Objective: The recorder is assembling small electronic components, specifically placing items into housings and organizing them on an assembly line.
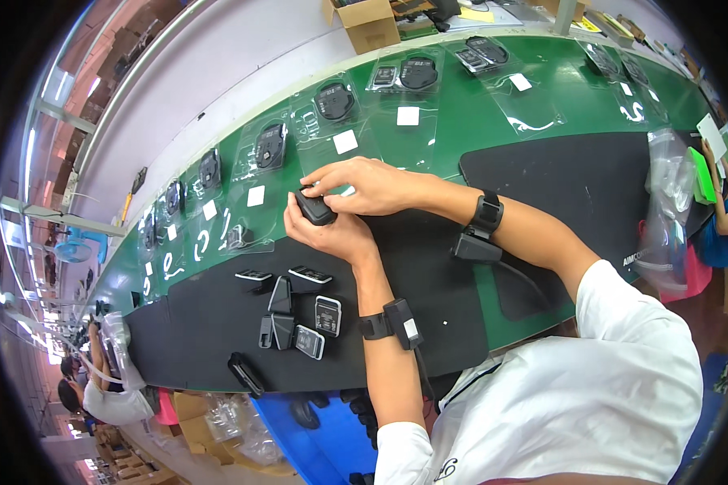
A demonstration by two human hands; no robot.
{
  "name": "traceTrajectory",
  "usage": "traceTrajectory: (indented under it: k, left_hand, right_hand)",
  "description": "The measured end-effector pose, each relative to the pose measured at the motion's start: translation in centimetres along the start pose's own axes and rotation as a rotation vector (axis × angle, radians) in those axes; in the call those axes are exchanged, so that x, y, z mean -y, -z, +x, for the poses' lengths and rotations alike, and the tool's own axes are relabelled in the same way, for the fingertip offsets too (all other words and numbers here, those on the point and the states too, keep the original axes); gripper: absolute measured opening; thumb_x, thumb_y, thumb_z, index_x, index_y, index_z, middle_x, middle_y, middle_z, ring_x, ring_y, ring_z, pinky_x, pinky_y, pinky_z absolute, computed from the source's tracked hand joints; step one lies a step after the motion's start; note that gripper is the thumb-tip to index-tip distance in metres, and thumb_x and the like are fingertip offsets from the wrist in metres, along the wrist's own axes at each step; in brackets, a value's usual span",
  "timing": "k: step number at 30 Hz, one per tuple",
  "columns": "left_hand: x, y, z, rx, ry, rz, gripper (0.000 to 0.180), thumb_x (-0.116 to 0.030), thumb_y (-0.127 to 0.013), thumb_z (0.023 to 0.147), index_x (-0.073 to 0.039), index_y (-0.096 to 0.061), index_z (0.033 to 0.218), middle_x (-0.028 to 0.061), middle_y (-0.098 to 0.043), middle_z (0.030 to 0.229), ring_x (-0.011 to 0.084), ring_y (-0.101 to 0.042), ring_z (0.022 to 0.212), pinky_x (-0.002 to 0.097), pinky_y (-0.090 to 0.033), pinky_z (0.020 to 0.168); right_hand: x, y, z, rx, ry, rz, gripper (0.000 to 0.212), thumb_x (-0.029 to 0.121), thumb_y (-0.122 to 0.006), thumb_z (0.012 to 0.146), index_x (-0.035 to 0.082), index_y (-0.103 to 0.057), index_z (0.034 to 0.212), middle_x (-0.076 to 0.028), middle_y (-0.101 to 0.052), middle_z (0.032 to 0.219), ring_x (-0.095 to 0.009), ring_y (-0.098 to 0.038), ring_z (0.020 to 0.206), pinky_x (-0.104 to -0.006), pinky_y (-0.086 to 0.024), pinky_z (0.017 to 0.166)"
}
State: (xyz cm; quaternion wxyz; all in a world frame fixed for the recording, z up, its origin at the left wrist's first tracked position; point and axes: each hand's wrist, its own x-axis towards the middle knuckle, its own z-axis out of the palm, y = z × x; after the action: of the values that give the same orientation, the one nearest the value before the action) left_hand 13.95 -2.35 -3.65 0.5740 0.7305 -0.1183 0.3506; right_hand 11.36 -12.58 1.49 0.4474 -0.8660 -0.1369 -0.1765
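My left hand [328, 236] is closed around a small black rounded device [315, 211], holding it above the black mat. From above, my right hand [366, 187] pinches the same device near its far end; its exact kind is partly hidden by the fingers. On the mat below lie several small black pieces, among them a flat one with a label [328, 315], another labelled one [309, 342] and a dark angular block [280, 330]. A black piece [245, 373] rests at the mat's near edge.
Clear plastic packs with black computer mice [334, 101] and white cards [345, 142] line the green table [453, 129]. A blue bin [323, 444] holding black mice stands below the near edge. Plastic bags [670, 186] hang at the right, near another person's hand. A strapped black unit [400, 323] is on each wrist.
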Motion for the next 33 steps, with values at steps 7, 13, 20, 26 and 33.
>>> traceTrajectory:
  k: [7,13,20,26,33]
  left_hand:
    - [0.4,0.0,0.6,0.047,0.064,-0.09,0.056,0.0,-0.074,0.08,-0.001,-0.05,0.131,0.0142,-0.046,0.128,0.0267,-0.056,0.114,0.0364,-0.052,0.094]
    - [0.5,0.1,0.9,0.183,0.199,-0.162,0.071,-0.002,-0.076,0.08,0.0,-0.037,0.14,0.0132,-0.048,0.117,0.0247,-0.057,0.107,0.0343,-0.055,0.087]
    - [1.4,-0.5,0.6,0.408,0.181,-0.001,0.078,-0.005,-0.076,0.078,0.001,-0.034,0.144,0.0223,-0.044,0.122,0.0319,-0.058,0.098,0.0375,-0.05,0.084]
    - [2.0,-0.6,0.8,0.41,0.183,-0.154,0.076,-0.003,-0.071,0.08,0.003,-0.032,0.145,0.0165,-0.05,0.126,0.0164,-0.061,0.081,0.0285,-0.051,0.067]
    - [1.5,-0.6,0.8,0.398,0.21,-0.048,0.045,-0.009,-0.067,0.085,0.0,-0.053,0.127,0.0133,-0.052,0.119,0.0166,-0.059,0.078,0.0334,-0.049,0.076]
  right_hand:
    - [-0.9,1.8,-0.1,0.045,0.138,0.248,0.034,0.015,-0.067,0.084,0.009,-0.067,0.117,-0.011,-0.058,0.135,-0.025,-0.06,0.116,-0.0393,-0.047,0.098]
    - [-2.1,0.6,-0.4,0.029,0.249,0.052,0.056,0.033,-0.078,0.08,0.01,-0.059,0.127,-0.011,-0.058,0.131,-0.026,-0.059,0.112,-0.0383,-0.048,0.094]
    - [-5.2,-1.6,0.2,-0.098,-0.124,0.264,0.035,0.025,-0.054,0.099,0.003,-0.057,0.125,-0.011,-0.064,0.112,-0.019,-0.06,0.1,-0.0334,-0.047,0.089]
    - [-9.6,-0.5,5.6,-0.314,-0.272,0.207,0.03,0.025,-0.046,0.102,0.001,-0.059,0.114,-0.005,-0.062,0.082,-0.014,-0.06,0.064,-0.03,-0.05,0.06]
    - [-15.1,3.7,13.5,-0.51,-0.246,-0.355,0.032,0.028,-0.044,0.1,0.002,-0.06,0.108,-0.021,-0.066,0.093,-0.038,-0.064,0.086,-0.0443,-0.05,0.08]
